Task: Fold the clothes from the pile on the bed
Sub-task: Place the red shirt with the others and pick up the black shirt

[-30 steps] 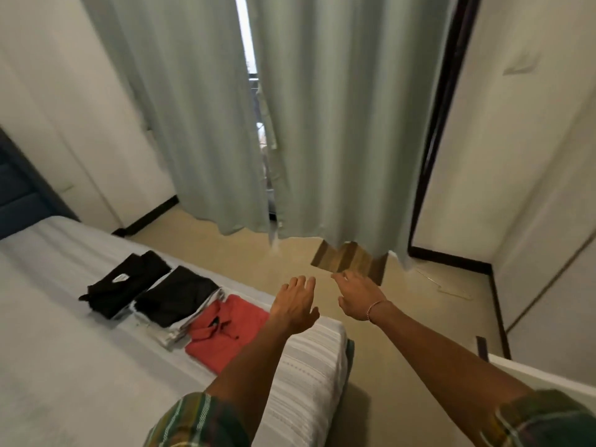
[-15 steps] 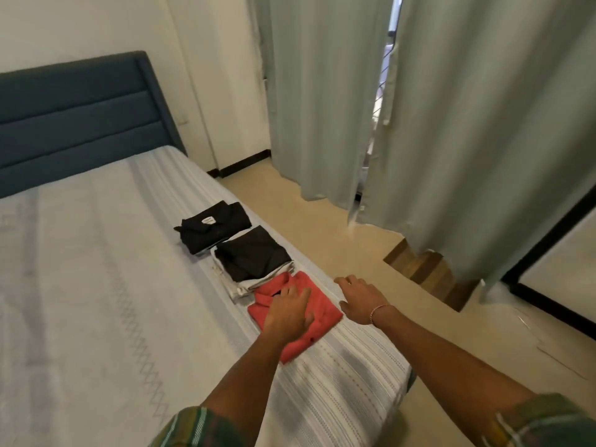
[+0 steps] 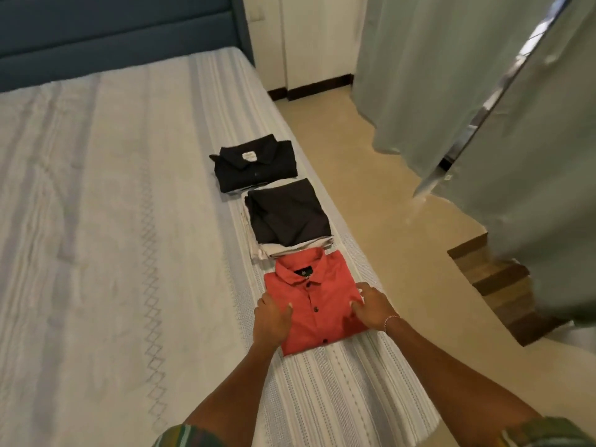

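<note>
A folded red shirt (image 3: 317, 303) lies collar-up near the right edge of the bed (image 3: 113, 253). My left hand (image 3: 271, 321) holds its left side, thumb on top of the cloth. On the shirt's right side my right hand (image 3: 371, 306) grips in the same way, thumb on the fabric; a bracelet circles that wrist. Beyond the red shirt lies a stack with a folded dark garment (image 3: 287, 217) on top of pale ones, and farther still a folded black collared shirt (image 3: 254, 164).
The bed has a pale striped cover and a blue headboard (image 3: 113, 30). To the right are a beige floor (image 3: 371, 175), grey-green curtains (image 3: 451, 75) and a wooden step (image 3: 496, 285) close to the bed's edge.
The view has swung left and down from the curtains to the bed. Both hands came down from the air onto the red shirt and now hold its two sides.
</note>
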Available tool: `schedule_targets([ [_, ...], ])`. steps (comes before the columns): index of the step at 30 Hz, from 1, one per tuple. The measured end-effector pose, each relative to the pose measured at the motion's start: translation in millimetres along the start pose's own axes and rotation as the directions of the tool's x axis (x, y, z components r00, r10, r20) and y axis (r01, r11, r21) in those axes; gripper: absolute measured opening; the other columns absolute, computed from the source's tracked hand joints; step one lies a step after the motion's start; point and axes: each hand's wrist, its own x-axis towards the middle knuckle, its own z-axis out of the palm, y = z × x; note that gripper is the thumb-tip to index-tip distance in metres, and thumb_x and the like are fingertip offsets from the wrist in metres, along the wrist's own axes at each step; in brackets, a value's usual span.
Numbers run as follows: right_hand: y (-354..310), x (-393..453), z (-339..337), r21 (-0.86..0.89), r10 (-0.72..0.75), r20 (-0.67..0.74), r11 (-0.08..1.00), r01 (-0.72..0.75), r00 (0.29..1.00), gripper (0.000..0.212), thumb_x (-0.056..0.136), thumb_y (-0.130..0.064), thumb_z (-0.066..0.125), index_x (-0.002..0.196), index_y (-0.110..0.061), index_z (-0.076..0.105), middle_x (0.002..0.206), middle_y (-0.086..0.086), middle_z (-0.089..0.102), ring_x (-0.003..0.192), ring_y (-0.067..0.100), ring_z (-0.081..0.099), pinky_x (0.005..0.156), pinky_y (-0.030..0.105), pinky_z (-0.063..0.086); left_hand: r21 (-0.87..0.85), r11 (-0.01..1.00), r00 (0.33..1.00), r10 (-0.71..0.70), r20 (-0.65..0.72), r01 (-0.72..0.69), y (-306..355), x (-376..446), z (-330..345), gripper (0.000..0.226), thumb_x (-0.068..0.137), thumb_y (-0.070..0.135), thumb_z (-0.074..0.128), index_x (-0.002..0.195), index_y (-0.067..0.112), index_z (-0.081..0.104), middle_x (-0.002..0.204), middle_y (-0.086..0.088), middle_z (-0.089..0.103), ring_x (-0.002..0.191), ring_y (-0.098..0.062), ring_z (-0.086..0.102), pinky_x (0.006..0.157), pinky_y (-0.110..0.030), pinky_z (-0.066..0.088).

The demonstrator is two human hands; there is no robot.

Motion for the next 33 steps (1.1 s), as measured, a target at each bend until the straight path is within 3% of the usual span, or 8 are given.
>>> schedule_targets([
  [6, 31.6, 68.0, 26.9, 0.244, 0.077, -0.055, 0.968, -0.062, 0.995, 0.050, 0.093, -0.036, 0.069, 0.132, -0.009, 0.056, 0.120, 0.011, 0.068, 0.110, 0.032, 0.063, 0.095, 0.037, 0.051, -0.126, 0.962, 0.970, -0.241, 0.016, 0.241, -23.7, 38.4, 46.1, 0.063, 0.098, 0.043, 0.057, 0.133, -0.007, 0.042, 0.133, -0.027, 0.052, 0.119, -0.043, 0.054, 0.101, -0.049, 0.045],
  [10, 33.8, 97.2, 38.6, 0.331, 0.082, -0.071, 0.942, -0.055, 0.994, 0.039, 0.094, -0.045, 0.066, 0.114, -0.012, 0.066, 0.104, 0.004, 0.069, 0.098, 0.026, 0.065, 0.085, 0.033, 0.050, -0.355, 0.876, 0.939, -0.342, 0.016, 0.325, -21.6, 56.8, 58.8, 0.055, 0.101, 0.047, 0.052, 0.124, -0.002, 0.043, 0.122, -0.018, 0.058, 0.109, -0.037, 0.060, 0.091, -0.041, 0.049],
  [12, 29.9, 107.7, 42.7, 0.376, 0.086, -0.041, 0.924, -0.065, 0.995, 0.035, 0.095, -0.046, 0.063, 0.100, -0.011, 0.064, 0.094, 0.003, 0.068, 0.091, 0.025, 0.064, 0.078, 0.033, 0.049, -0.456, 0.821, 0.926, -0.378, 0.017, 0.344, -18.6, 62.5, 63.0, 0.052, 0.103, 0.046, 0.047, 0.125, -0.001, 0.041, 0.119, -0.014, 0.055, 0.104, -0.031, 0.058, 0.087, -0.038, 0.048],
  [14, 26.1, 114.3, 45.7, 0.422, 0.085, -0.022, 0.904, -0.068, 0.996, 0.033, 0.098, -0.042, 0.061, 0.098, -0.009, 0.060, 0.094, 0.004, 0.066, 0.091, 0.025, 0.063, 0.078, 0.033, 0.048, -0.485, 0.806, 0.921, -0.388, -0.004, 0.338, -17.3, 65.2, 67.2, 0.053, 0.105, 0.045, 0.041, 0.126, -0.003, 0.046, 0.118, -0.012, 0.057, 0.102, -0.029, 0.058, 0.088, -0.039, 0.048],
  [18, 19.5, 113.6, 48.3, 0.476, 0.024, -0.085, 0.879, 0.020, 0.996, 0.020, 0.101, -0.028, 0.060, 0.104, -0.009, 0.058, 0.099, 0.002, 0.066, 0.091, 0.020, 0.062, 0.083, 0.032, 0.049, -0.477, 0.829, 0.936, -0.351, -0.038, 0.292, -7.3, 63.9, 66.9, 0.041, 0.108, 0.040, 0.035, 0.116, 0.002, 0.049, 0.109, -0.009, 0.056, 0.096, -0.025, 0.055, 0.083, -0.034, 0.044],
  [21, 14.2, 102.3, 41.9, 0.508, 0.002, -0.144, 0.858, 0.072, 0.990, 0.016, 0.100, -0.025, 0.061, 0.101, -0.009, 0.060, 0.094, -0.001, 0.066, 0.084, 0.012, 0.060, 0.073, 0.027, 0.045, -0.475, 0.850, 0.953, -0.294, -0.072, 0.227, 5.1, 61.1, 56.6, 0.030, 0.109, 0.036, 0.033, 0.107, 0.008, 0.044, 0.104, -0.009, 0.055, 0.091, -0.024, 0.054, 0.078, -0.033, 0.041],
  [24, 9.2, 82.0, 26.7, 0.531, 0.018, -0.195, 0.842, 0.091, 0.981, 0.017, 0.100, -0.027, 0.061, 0.097, -0.010, 0.059, 0.090, -0.002, 0.066, 0.080, 0.011, 0.060, 0.065, 0.024, 0.043, -0.462, 0.873, 0.971, -0.222, -0.087, 0.158, 19.9, 52.4, 37.5, 0.032, 0.109, 0.036, 0.030, 0.109, 0.007, 0.044, 0.106, -0.010, 0.057, 0.093, -0.025, 0.056, 0.080, -0.034, 0.043],
  [33, -2.1, -8.8, -28.8, 0.623, 0.151, -0.411, 0.766, 0.156, 0.899, 0.019, 0.100, -0.031, 0.060, 0.100, -0.012, 0.062, 0.095, 0.001, 0.070, 0.087, 0.018, 0.063, 0.073, 0.028, 0.049, -0.376, 0.916, 0.986, 0.095, -0.137, -0.140, 81.7, 11.3, -14.1, 0.048, 0.107, 0.046, 0.027, 0.119, 0.007, 0.051, 0.110, -0.010, 0.062, 0.098, -0.029, 0.060, 0.091, -0.043, 0.050],
])
